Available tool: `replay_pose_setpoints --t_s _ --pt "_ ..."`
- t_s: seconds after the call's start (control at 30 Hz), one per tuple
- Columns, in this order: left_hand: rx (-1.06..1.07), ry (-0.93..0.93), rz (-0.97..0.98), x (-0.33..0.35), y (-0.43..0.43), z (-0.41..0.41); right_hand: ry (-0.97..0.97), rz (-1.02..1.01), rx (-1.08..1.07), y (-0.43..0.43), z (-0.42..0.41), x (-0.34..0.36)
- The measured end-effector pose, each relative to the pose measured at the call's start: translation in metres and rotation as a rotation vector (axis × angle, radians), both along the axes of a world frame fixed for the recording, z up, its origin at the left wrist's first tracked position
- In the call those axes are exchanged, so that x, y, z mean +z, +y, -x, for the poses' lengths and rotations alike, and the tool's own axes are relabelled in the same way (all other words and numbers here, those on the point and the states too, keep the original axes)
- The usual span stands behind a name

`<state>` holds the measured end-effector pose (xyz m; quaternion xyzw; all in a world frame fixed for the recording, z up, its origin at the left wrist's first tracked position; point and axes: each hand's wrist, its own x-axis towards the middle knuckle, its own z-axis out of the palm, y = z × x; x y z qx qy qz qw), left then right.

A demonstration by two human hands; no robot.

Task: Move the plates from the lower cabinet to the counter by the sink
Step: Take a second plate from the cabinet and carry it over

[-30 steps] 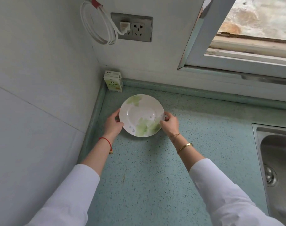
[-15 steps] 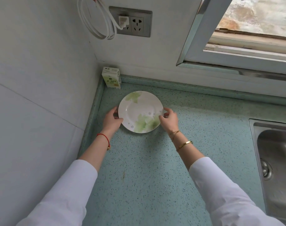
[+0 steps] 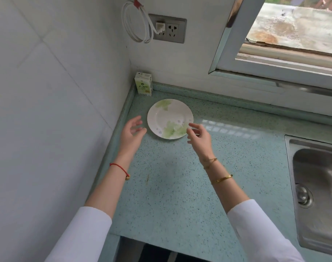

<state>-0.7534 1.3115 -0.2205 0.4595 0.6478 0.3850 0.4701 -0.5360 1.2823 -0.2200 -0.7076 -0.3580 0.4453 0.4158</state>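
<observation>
A single plate [image 3: 169, 118], white with pale green leaf prints, lies flat and face up on the speckled green surface [image 3: 180, 186] a little above the middle of the frame. It sits toward the back corner, just short of a small drink carton [image 3: 143, 86] that stands upright against the wall. That spot looks deliberate: well apart from the sink [image 3: 316, 186] at the right edge of the frame, so water is less likely to reach it, and back from the front lip, so it cannot be knocked off. It also leaves bare surface nearer the viewer for more plates. Both hands are released and grasp nothing. The left hand [image 3: 132, 132] hovers just left of the rim with its fingers loosely spread and a clear gap to the plate. The right hand [image 3: 199, 136] has relaxed fingers overlapping the lower right rim in the picture, and whether a fingertip touches the china cannot be told. Their mirrored position on either side suggests a two-handed hold suited to setting fragile ware down level. With this plate resting where the task wants it, the step in hand seems finished. A dark opening [image 3: 155, 250] shows under the surface's front edge at the bottom of the frame, though its contents are hidden.
</observation>
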Motion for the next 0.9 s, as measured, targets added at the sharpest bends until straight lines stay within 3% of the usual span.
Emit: replay_pose_setpoints --t_s 0.4,0.9 --pt "0.159 -0.092 -0.168 0.072 -0.189 -0.030 0.170 -0.194 0.262 -0.125 -0.013 0.067" --pt "0.746 -0.182 -0.274 0.078 -0.471 -0.091 0.226 -0.196 0.865 -0.315 -0.018 0.078"
